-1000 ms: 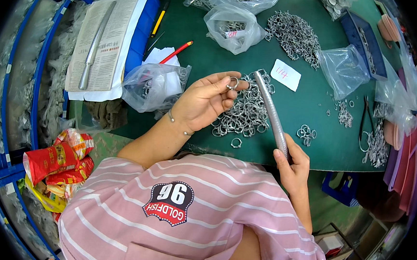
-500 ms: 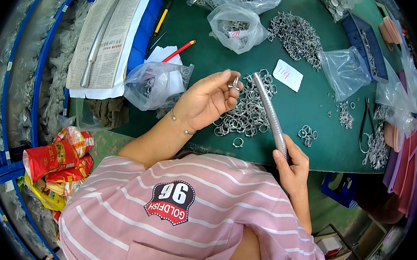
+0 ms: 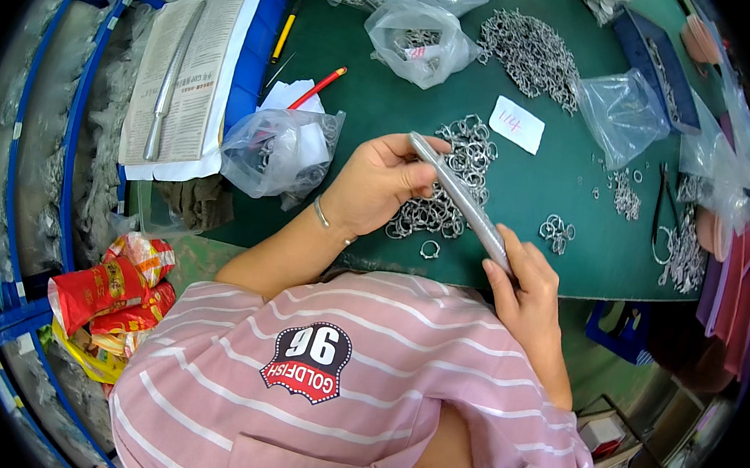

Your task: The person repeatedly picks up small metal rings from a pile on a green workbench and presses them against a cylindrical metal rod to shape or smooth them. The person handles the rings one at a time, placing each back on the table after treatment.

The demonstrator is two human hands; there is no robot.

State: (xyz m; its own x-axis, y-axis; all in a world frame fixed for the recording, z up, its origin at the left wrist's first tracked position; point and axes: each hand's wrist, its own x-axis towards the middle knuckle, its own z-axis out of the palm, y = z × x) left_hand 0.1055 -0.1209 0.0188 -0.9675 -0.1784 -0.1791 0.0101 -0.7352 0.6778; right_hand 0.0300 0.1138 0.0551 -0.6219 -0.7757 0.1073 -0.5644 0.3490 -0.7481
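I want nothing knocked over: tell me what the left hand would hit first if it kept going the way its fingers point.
The left hand points right, across the metal rod it grips. Past that, it would probably meet the pile of metal rings first, though depth is unclear.

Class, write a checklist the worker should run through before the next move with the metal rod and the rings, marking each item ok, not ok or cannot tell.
1. Right hand grips the lower end of the metal rod: ok.
2. Left hand steadies the rod's upper end: ok.
3. Pile of metal rings lies on the green mat right under the hands: ok.
4. A ring pinched in the left fingers: cannot tell.
5. Rings already threaded on the rod: cannot tell.
6. Pliers lie within sight on the mat's right side: ok.
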